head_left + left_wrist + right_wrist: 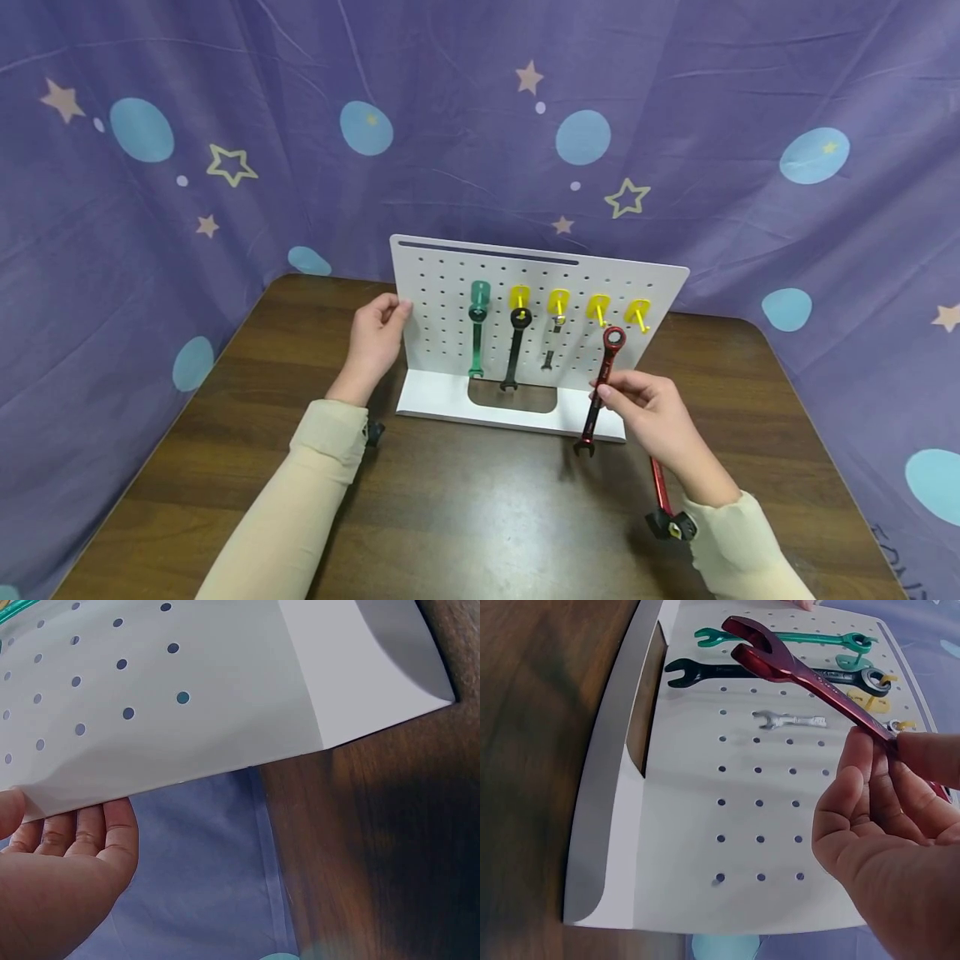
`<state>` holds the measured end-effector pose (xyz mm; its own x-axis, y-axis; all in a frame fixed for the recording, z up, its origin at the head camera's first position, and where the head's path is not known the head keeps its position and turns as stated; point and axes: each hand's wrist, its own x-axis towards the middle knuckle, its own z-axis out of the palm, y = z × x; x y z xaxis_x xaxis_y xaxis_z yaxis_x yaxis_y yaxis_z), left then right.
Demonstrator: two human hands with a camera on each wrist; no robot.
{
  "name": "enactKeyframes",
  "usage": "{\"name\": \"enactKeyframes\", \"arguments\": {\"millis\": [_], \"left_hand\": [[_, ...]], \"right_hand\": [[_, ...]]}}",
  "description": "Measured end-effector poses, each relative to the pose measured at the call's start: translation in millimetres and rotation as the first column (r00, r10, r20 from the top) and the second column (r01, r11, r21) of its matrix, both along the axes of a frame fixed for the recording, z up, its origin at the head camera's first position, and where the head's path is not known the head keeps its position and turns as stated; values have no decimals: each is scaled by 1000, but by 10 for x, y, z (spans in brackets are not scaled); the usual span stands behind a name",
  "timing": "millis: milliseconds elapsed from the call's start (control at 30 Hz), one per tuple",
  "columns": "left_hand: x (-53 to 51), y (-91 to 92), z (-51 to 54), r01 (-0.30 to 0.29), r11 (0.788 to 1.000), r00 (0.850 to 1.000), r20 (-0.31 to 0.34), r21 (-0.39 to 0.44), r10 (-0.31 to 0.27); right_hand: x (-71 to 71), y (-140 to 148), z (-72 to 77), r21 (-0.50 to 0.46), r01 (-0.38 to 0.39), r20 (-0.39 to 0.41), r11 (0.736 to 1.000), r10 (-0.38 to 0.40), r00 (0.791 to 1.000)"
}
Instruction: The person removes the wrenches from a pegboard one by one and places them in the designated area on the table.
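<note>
My left hand [377, 337] holds the left edge of a white pegboard [442, 333], thumb in front and fingers behind. My right hand [651, 408] pinches a red combination wrench [602, 379] by its shank, ring end up and open end down. The wrench is in front of the board's right side, its ring just below the yellow hooks [598, 307] there. A green wrench [477, 346], a black wrench [514, 354] and a small silver wrench [551, 342] hang on the board. In the right wrist view, the red wrench's open jaw end points toward the camera.
The pegboard's white base [435, 398] rests on a brown wooden table [450, 508]. A green hook [481, 293] holds the green wrench. A red bar [660, 487] shows below my right wrist, partly hidden. A purple patterned curtain [465, 108] hangs behind.
</note>
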<state>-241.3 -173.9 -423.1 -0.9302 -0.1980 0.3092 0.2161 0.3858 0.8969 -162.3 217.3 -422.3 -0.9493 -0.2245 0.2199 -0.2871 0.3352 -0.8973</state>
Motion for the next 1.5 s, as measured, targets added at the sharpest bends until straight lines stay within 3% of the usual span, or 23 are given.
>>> {"name": "enactKeyframes", "arguments": {"millis": [467,833,1500], "left_hand": [[-6,-1,-8,0,1000,1000,1,-19,0],[-4,6,0,-2,1000,1000,6,-21,2],[-8,-10,-6,7,1000,1000,8,-15,-7]], "right_hand": [[99,186,-96,28,20,45,999,-21,999],[145,306,-176,119,45,95,992,-57,994],[125,473,-286,217,47,109,975,-72,991]]}}
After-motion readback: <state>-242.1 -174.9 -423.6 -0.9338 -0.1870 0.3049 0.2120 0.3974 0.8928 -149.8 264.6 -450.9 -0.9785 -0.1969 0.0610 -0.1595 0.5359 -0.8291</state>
